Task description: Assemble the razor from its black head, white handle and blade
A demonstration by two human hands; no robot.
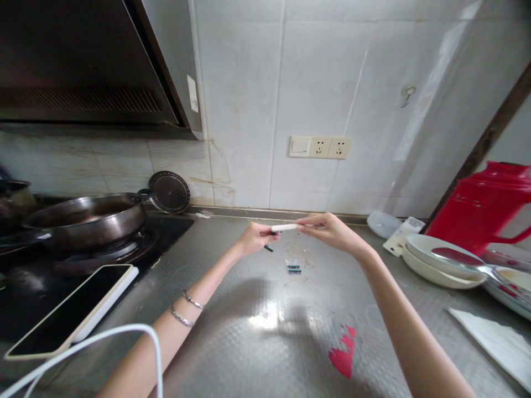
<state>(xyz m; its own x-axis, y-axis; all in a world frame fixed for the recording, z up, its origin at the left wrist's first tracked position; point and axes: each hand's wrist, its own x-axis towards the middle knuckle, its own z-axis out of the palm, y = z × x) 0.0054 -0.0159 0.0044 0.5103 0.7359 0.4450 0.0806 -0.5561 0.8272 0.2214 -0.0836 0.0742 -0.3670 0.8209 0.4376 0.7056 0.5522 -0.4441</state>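
Note:
A slim white bar-shaped object [284, 228] is held level above the metal counter, near the wall. My left hand [260, 237] pinches its left end, and something small and dark shows at those fingertips. At the other end, my right hand [321, 225] grips it between thumb and fingers. What kind of object it is cannot be made out. Just under my left hand lies a short dark stick [269, 248] on the counter. Two more small dark sticks [294, 269] rest side by side below the white object, too small to name.
A steel pan [89, 218] stands on the stove at left, with a phone [72, 309] and white cable [136, 327] in front. Stacked bowls [443, 260], a red thermos jug [477, 210] and white paper [493, 342] occupy the right. The range hood [95, 66] overhangs at upper left.

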